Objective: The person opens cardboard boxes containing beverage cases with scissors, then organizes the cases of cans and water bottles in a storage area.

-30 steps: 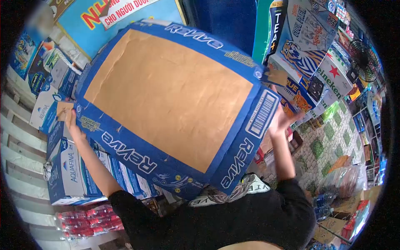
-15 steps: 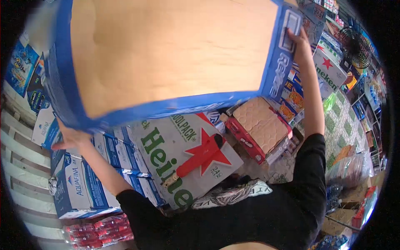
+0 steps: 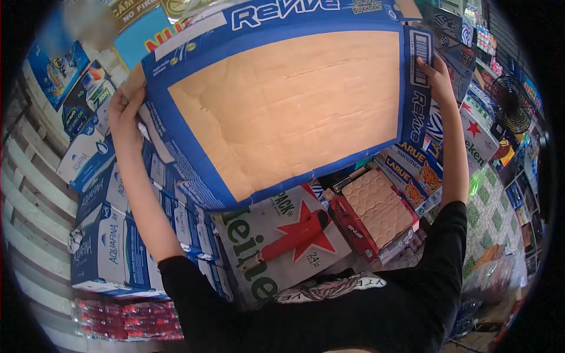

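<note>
Head view: The person holds a blue Revive carton (image 3: 288, 112) up in the air in front of the stacked goods, at about head height. Its brown underside, framed in blue, faces the camera. The long axis runs left to right and climbs a little toward the right, so the left end sits lower and nearer. The far long side shows the brand lettering along the top, and the right end face carries a barcode.

The left hand (image 3: 125, 112) is clamped on the left end, fingers curled round the edge. Its bare forearm rises steeply from a black sleeve at the near edge. The right hand (image 3: 436, 75) grips the right end beside the barcode, fingers wrapped over the face. That arm is stretched nearly straight up from the other sleeve.

Below the carton lies a Heineken carton (image 3: 235, 259) with a red-handled tool (image 3: 297, 230) resting on its star. Just right of it sits a red case (image 3: 376, 209) with a dimpled beige top. Aquafina cartons (image 3: 97, 250) are stacked at the left, with a pack of red bottles (image 3: 126, 320) nearer. Larue cartons (image 3: 419, 167) stand under the right arm, and a fan (image 3: 511, 97) is at the far right.
</note>
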The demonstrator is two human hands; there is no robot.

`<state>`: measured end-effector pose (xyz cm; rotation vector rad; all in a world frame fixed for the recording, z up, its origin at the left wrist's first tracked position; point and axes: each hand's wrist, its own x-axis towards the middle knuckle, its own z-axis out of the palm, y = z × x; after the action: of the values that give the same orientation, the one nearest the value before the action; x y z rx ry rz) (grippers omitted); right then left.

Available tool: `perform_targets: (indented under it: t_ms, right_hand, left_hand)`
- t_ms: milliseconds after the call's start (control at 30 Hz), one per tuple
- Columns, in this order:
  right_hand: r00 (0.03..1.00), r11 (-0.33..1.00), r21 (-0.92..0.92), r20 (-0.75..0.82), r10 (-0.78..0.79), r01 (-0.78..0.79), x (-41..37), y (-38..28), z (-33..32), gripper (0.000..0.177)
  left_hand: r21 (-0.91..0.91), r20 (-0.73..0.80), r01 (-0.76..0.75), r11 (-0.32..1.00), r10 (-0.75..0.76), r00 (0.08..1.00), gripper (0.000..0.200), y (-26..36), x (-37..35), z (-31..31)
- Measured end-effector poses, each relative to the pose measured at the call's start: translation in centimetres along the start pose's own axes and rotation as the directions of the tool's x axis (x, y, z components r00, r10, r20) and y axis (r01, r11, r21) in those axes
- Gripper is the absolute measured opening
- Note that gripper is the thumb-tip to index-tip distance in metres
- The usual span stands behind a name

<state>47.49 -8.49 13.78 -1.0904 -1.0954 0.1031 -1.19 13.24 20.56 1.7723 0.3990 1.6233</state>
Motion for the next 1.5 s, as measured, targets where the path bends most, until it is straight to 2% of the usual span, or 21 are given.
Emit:
perform_targets:
  t_ms: [33,100,133,200,333,400,433,500,533,600,633,700,833,933,1100,1167,1200,1267,1367,1433,1500]
  right_hand:
    - [1.0,1.0,-0.003,0.005,0.011,-0.011,-0.2,-0.3,0.1,0.028]
    - [0.999,0.986,-0.159,0.022,0.049,-0.045,-1.3,-1.0,0.4,0.028]
    - [1.0,0.979,-0.203,-0.005,0.007,-0.008,-1.9,-1.4,1.0,0.028]
    - [0.999,0.987,-0.156,-0.004,0.049,-0.049,-2.5,-0.9,0.3,0.029]
    - [0.976,0.988,-0.057,-0.175,0.129,-0.141,-6.0,-0.6,-0.2,0.028]
    - [0.963,0.99,-0.031,-0.238,0.127,-0.138,-7.7,0.2,-1.4,0.027]
    - [0.949,0.985,-0.016,-0.272,0.161,-0.172,-9.1,0.4,-2.2,0.027]
    - [0.916,0.969,0.053,-0.317,0.247,-0.243,-12.0,1.9,-4.9,0.026]
    - [0.896,0.955,0.107,-0.33,0.296,-0.276,-13.7,2.7,-6.1,0.025]
    - [0.843,0.927,0.101,-0.389,0.372,-0.362,-17.5,3.7,-7.7,0.025]
    - [0.794,0.897,0.104,-0.431,0.429,-0.429,-19.4,4.0,-8.4,0.024]
    - [0.748,0.86,0.066,-0.462,0.476,-0.506,-23.4,5.3,-8.9,0.024]
    - [0.54,0.717,0.362,-0.48,0.691,-0.596,-33.0,12.6,-9.8,0.028]
    - [0.385,0.661,0.446,-0.564,0.731,-0.603,-39.1,17.9,-9.0,0.031]
    - [0.436,0.706,0.141,-0.698,0.568,-0.694,-47.3,27.8,-13.0,0.028]
    - [0.27,0.569,0.195,-0.729,0.629,-0.799,-47.7,27.4,-12.8,0.028]
    - [0.297,0.556,0.113,-0.75,0.592,-0.823,-47.8,27.6,-12.9,0.028]
    - [0.298,0.535,0.088,-0.75,0.591,-0.84,-48.0,28.0,-13.6,0.028]
    - [0.334,0.544,0.059,-0.733,0.593,-0.837,-49.5,28.6,-14.9,0.027]
    - [0.26,0.621,0.276,-0.73,0.632,-0.734,-50.2,28.4,-15.6,0.027]
    - [0.326,0.662,0.329,-0.671,0.666,-0.673,-51.5,27.8,-16.3,0.028]
  left_hand:
    - [0.001,-0.002,0.012,1.0,-0.012,1.0,0.036,-0.3,0.4,0.0]
    - [0.469,0.039,-0.356,0.808,0.384,0.923,0.034,-1.4,0.8,0.6]
    - [0.461,0.043,-0.336,0.821,0.358,0.933,0.034,-1.3,0.6,1.1]
    - [0.832,0.036,-0.226,0.507,0.356,0.934,0.035,-0.4,0.9,2.2]
    - [0.868,0.181,-0.347,0.356,0.423,0.888,0.037,0.0,1.5,6.6]
    - [0.888,0.429,-0.457,-0.059,0.468,0.773,0.043,-0.9,2.7,8.9]
    - [0.891,0.419,-0.451,-0.05,0.469,0.777,0.043,-0.9,2.5,10.6]
    - [0.763,0.362,-0.602,0.235,0.616,0.699,0.036,-1.1,1.9,14.3]
    - [0.751,0.37,-0.612,0.247,0.61,0.7,0.036,-1.5,2.0,15.3]
    - [0.643,0.38,-0.686,0.342,0.635,0.673,0.055,-2.4,1.7,17.7]
    - [0.621,0.389,-0.698,0.358,0.632,0.67,0.055,-2.7,1.3,18.6]
    - [0.422,0.524,-0.865,0.27,0.706,0.476,0.041,-2.9,-0.3,19.1]
    - [0.354,0.751,-0.92,0.167,0.536,0.386,0.039,-2.0,-5.3,17.4]
    - [0.339,0.798,-0.911,0.233,0.442,0.41,0.042,-2.1,-7.2,13.8]
    - [0.463,0.779,-0.859,0.217,0.363,0.512,0.035,-1.2,-9.7,9.2]
    - [0.526,0.789,-0.837,0.15,0.281,0.547,0.032,-1.4,-10.3,6.1]
    - [0.527,0.792,-0.836,0.152,0.27,0.548,0.032,-1.1,-11.0,5.4]
    - [0.674,0.697,-0.72,0.164,0.181,0.694,0.028,-0.7,-12.5,4.3]
    - [0.708,0.686,-0.671,0.219,0.01,0.727,0.025,1.1,-15.5,3.6]
    - [0.714,0.682,-0.661,0.233,-0.015,0.731,0.025,2.7,-17.6,4.2]
    - [0.72,0.676,-0.647,0.25,-0.042,0.736,0.024,4.0,-19.2,3.5]
